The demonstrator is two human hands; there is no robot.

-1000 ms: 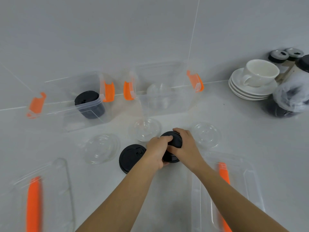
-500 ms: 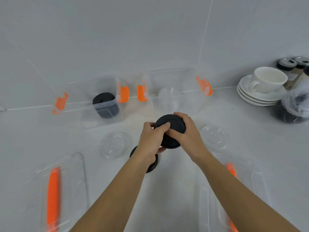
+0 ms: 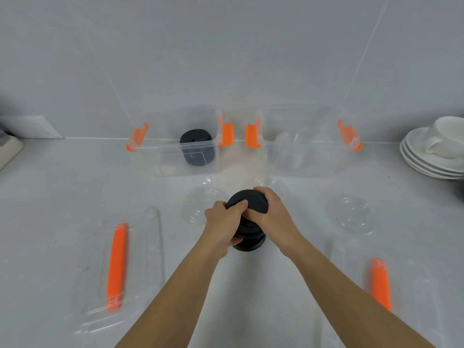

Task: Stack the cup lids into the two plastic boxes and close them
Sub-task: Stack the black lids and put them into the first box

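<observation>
My left hand [image 3: 222, 226] and my right hand [image 3: 272, 214] both grip a stack of black cup lids [image 3: 253, 203] held above the counter. Another black lid [image 3: 251, 244] lies on the counter directly below the stack. The left clear box [image 3: 175, 156] with orange clips holds a pile of black lids [image 3: 197, 146]. The right clear box [image 3: 308, 156] holds clear dome lids [image 3: 288, 151]. Loose clear lids lie at my left [image 3: 198, 209] and at my right [image 3: 352, 217]. Two box covers with orange handles rest near me, one left [image 3: 118, 267] and one right [image 3: 381, 285].
Stacked white saucers with a white cup [image 3: 437, 149] stand at the far right. A tiled wall rises just behind the boxes. A pale object [image 3: 10, 151] sits at the left edge of the counter.
Both hands lifted the black lid stack off the counter and carried it over the single black lid that lay to its left. The view shifted left, hiding the jars at the right.
</observation>
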